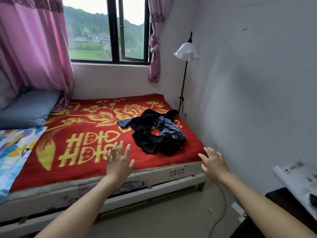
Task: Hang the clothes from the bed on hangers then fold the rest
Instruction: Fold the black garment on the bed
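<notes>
Black and blue clothes (157,133) lie on the bed (96,162); left hand (118,163) and right hand (214,164) hover, fingers (121,148) spread, empty.

Bare red blanket (96,152) leaves easy reach to the clothes pile (157,133), though wall (248,100) and floor lamp (186,52) crowd its right.

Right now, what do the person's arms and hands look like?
Both forearms are bare up to the frame edge: no sleeves show. The left hand and right hand wear no gloves, and I see no watch, bracelet or ring.
</notes>
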A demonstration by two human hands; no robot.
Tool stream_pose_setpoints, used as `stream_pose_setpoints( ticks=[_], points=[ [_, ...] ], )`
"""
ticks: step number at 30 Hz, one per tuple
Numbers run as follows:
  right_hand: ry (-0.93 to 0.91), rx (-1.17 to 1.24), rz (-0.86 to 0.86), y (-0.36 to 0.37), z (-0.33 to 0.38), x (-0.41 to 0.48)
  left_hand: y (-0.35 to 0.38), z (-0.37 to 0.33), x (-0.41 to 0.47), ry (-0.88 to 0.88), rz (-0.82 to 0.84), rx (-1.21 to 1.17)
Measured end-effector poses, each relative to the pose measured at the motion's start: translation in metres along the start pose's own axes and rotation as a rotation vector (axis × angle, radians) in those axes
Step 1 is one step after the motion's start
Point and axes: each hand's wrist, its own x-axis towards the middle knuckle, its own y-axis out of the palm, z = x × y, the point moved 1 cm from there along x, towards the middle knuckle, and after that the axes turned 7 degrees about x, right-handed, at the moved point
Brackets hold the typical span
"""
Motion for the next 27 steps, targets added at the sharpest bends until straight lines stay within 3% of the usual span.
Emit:
stream_pose_setpoints(
  ticks=[7, 17, 27],
  points=[
    [-0.031, 0.062, 0.111, 0.043, -0.01, 0.099, 0.049, -0.02, 0.08, -0.028, 0.107, -0.026],
    [-0.005, 0.102, 0.254, 0.108, 0.009, 0.243, 0.161, 0.017, 0.199, -0.166, 0.28, -0.131],
    [0.109, 0.122, 0.392, 0.137, 0.021, 0.358, 0.232, 0.028, 0.341, -0.102, 0.44, -0.169]
  ],
)
